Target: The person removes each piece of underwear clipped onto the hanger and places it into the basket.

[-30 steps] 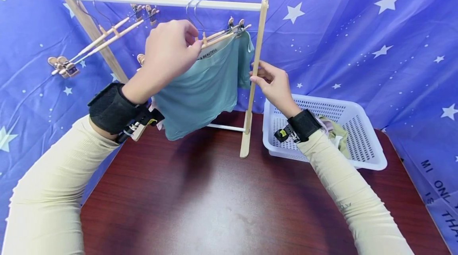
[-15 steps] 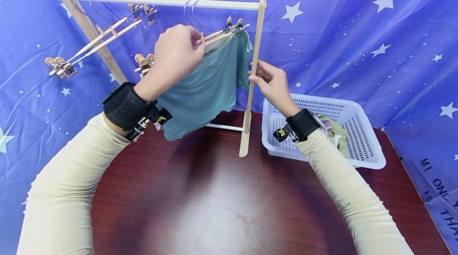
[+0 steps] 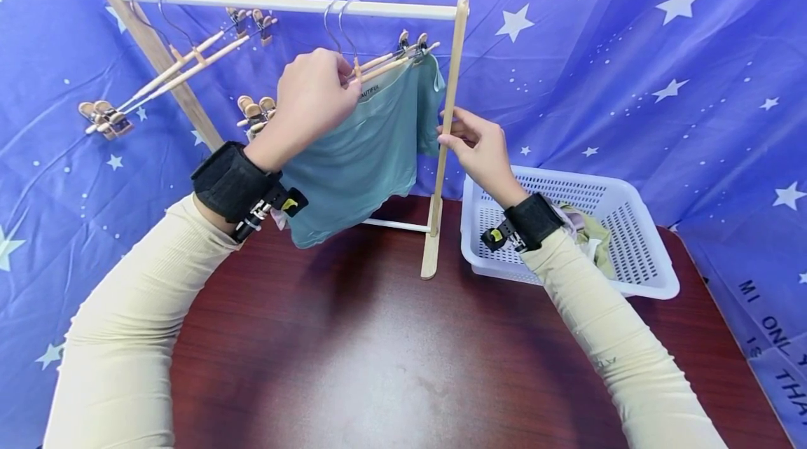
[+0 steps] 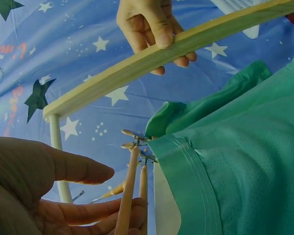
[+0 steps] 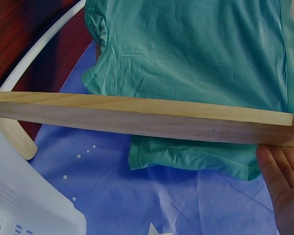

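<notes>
In the head view, a teal garment [image 3: 353,162] hangs from wooden clip hangers [image 3: 386,71] on a small clothes rack [image 3: 284,2]. My left hand [image 3: 318,95] is at the middle of these hangers. From the left wrist, its thumb [image 4: 85,167] stands apart from the fingers, which touch the hanger bars [image 4: 126,191] from behind. My right hand [image 3: 484,155] grips the rack's right post [image 3: 455,71] between thumb and fingers. In the right wrist view, the post [image 5: 147,120] crosses in front of the garment. The left hand hides part of the garment's upper edge.
Two bare clip hangers [image 3: 183,78] hang at the rack's left end. A white perforated basket [image 3: 643,239] holding crumpled clothes [image 3: 595,239] stands right of the rack on the dark red table [image 3: 391,344]. Behind is a blue star-patterned curtain [image 3: 586,71].
My left hand has shifted right and slightly down along the hangers, uncovering clips to its left. The right hand keeps its place on the post, and the garment hangs almost unchanged.
</notes>
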The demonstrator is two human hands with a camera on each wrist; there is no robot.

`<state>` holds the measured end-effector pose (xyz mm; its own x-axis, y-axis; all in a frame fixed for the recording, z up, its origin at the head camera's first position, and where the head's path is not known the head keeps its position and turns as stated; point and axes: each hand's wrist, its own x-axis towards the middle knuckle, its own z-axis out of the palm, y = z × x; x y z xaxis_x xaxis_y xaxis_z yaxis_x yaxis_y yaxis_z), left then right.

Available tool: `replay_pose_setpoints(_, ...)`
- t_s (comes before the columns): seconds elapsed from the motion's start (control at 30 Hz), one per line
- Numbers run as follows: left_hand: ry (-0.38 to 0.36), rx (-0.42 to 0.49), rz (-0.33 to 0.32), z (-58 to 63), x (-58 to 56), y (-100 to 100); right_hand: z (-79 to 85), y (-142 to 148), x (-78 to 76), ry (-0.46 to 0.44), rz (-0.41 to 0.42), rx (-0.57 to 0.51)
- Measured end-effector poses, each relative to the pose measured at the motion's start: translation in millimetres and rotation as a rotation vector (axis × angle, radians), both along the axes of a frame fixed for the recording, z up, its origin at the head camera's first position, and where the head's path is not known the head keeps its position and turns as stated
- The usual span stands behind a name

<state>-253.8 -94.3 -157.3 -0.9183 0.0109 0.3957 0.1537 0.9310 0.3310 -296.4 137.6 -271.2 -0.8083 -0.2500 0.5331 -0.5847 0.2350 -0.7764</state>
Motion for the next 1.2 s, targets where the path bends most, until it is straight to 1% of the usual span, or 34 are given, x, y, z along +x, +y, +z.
replay_pose_setpoints(0.2,-0.008,0.027,-0.024,-3.0,-5.1,1,0.2,-1,0.8,0.005,-0.008,0.003)
replay_pose_setpoints(0.43,-0.039,0.042,-0.014,-4.1,-12.3,3,0.1,-1,1.0,0.003,-0.009,0.006)
replay_pose_setpoints(0.63,-0.049,0.067,-0.031,-6.2,-18.1,2,0.1,-1,1.4,-0.012,-0.011,0.001)
replay_pose_setpoints(0.93,-0.052,0.1,-0.045,-7.8,-21.9,0,0.1,-1,1.4,-0.025,-0.013,0.0)
replay_pose_setpoints(1.2,-0.052,0.103,-0.031,-9.0,-24.1,-1,0.1,-2,1.2,-0.015,-0.012,0.004)
